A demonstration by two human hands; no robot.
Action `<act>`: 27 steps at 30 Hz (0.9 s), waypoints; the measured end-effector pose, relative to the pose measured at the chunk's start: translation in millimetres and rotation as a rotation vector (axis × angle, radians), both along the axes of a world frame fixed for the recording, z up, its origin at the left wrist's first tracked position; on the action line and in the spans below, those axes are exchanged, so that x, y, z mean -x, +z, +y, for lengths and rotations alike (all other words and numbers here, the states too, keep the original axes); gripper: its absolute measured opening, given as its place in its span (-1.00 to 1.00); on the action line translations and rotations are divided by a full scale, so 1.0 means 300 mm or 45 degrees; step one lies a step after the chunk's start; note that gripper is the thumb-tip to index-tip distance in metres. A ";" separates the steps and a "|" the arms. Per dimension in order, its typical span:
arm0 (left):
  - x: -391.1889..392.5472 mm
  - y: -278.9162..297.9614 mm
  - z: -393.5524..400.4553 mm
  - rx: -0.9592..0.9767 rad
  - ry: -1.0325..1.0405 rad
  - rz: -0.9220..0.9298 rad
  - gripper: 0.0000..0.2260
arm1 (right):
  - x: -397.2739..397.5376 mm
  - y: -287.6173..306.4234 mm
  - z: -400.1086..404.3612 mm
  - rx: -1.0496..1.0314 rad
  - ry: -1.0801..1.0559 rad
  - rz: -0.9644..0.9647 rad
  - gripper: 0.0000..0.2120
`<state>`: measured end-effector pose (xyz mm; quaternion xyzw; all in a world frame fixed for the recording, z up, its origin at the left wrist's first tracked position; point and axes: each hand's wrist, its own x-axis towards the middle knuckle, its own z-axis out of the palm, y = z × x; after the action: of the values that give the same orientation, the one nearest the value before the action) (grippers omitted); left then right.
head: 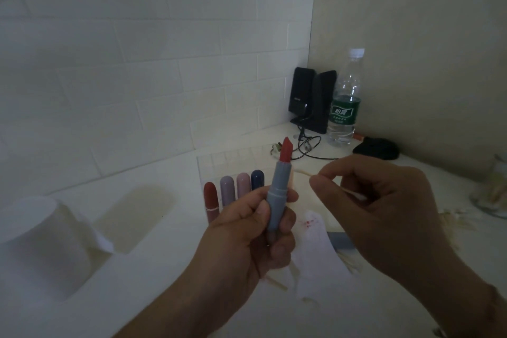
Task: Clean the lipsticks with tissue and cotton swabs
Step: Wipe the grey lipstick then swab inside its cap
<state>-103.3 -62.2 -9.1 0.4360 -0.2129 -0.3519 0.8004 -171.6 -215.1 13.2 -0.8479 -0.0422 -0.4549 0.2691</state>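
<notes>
My left hand [248, 230] grips an uncapped lipstick [279, 186] upright by its grey-blue tube, with the red bullet extended at the top. My right hand [384, 208] pinches a cotton swab [303, 172] between thumb and fingertips; its far tip points left toward the tube, close beside it. A white tissue [312, 244] with red smears lies on the table below my hands. Several capped lipsticks [234, 189] stand in a clear organiser [219, 159] behind my left hand.
A roll of tissue paper [41, 241] stands at the left. A water bottle [346, 101], black speakers [312, 99] with a cable and a dark object [375, 149] sit in the back corner. A glass holder of swabs [493, 186] is at the right edge. Used swabs [277, 284] lie near the tissue.
</notes>
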 end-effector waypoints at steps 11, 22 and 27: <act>0.007 0.001 -0.005 -0.105 0.087 -0.156 -0.73 | 0.004 0.004 0.003 0.002 0.025 0.021 -0.93; 0.004 -0.004 -0.007 -0.108 0.118 -0.179 -0.78 | 0.008 0.014 0.003 0.002 0.009 -0.002 -0.90; 0.004 -0.007 -0.009 -0.088 0.107 -0.169 -0.80 | 0.008 0.011 0.013 0.025 0.015 0.006 -0.94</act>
<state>-104.5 -64.7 -11.2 0.4942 -0.2347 -0.2956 0.7831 -174.0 -211.3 16.3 -0.8512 -0.0511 -0.4510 0.2637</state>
